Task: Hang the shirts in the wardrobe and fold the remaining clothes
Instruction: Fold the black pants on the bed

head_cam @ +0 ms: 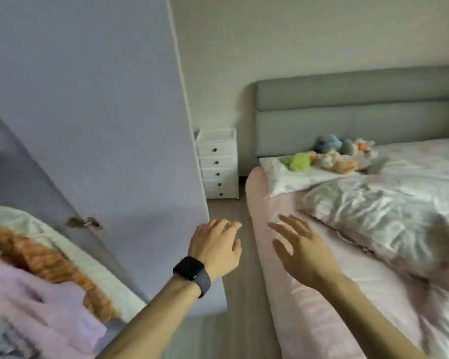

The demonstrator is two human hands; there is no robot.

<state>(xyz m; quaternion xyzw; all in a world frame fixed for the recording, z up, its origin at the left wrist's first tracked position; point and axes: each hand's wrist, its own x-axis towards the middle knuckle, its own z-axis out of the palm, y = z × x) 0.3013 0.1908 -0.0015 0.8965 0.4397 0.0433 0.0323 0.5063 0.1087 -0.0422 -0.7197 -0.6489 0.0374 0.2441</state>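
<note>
An open pale lilac wardrobe door [109,130] fills the left of the view. Inside the wardrobe at lower left are blurred clothes: an orange garment [49,265], a pink one [36,301] and a white one [94,265]. My left hand [215,247], with a black watch on its wrist, hovers beside the door's free edge with loosely curled fingers and holds nothing. My right hand [298,250] reaches over the near edge of the bed [309,307] with fingers spread and empty.
The bed has a pink sheet, a crumpled white duvet [389,216], a pillow and several soft toys [332,156] by the grey headboard. A white chest of small drawers [218,164] stands behind the door. A strip of wood floor [233,294] runs between wardrobe and bed.
</note>
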